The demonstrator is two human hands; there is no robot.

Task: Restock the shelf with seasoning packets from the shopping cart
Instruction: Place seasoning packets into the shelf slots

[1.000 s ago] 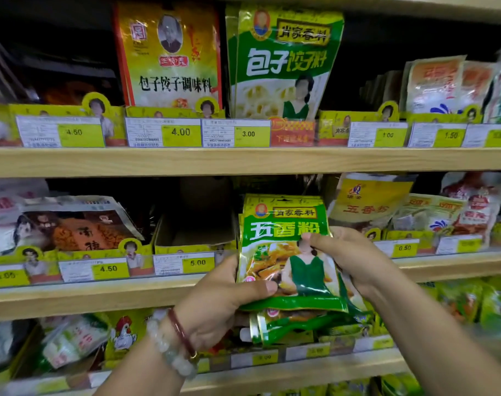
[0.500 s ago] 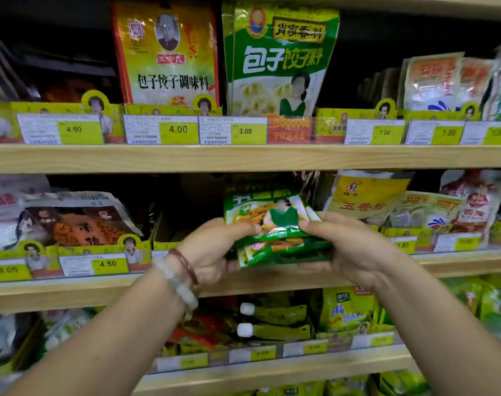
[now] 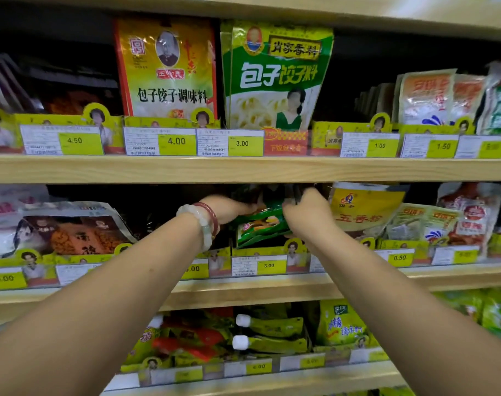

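Both arms reach up and forward into the middle shelf (image 3: 243, 292). The left hand (image 3: 229, 208) and the right hand (image 3: 306, 215) are close together, one on each side of a bunch of green packets (image 3: 260, 224). The left hand holds the packets from the left, and the right hand holds them from the right, with its fingers curled over the top edge. The packets lie tilted, just behind the yellow price tag (image 3: 267, 265) that says 3.00, inside the dark gap of the shelf. The left wrist wears a pale bead bracelet (image 3: 200, 224) and a thin red one. A yellow packet (image 3: 360, 207) stands just to the right of the right hand. The fingertips are partly hidden in the shadow.
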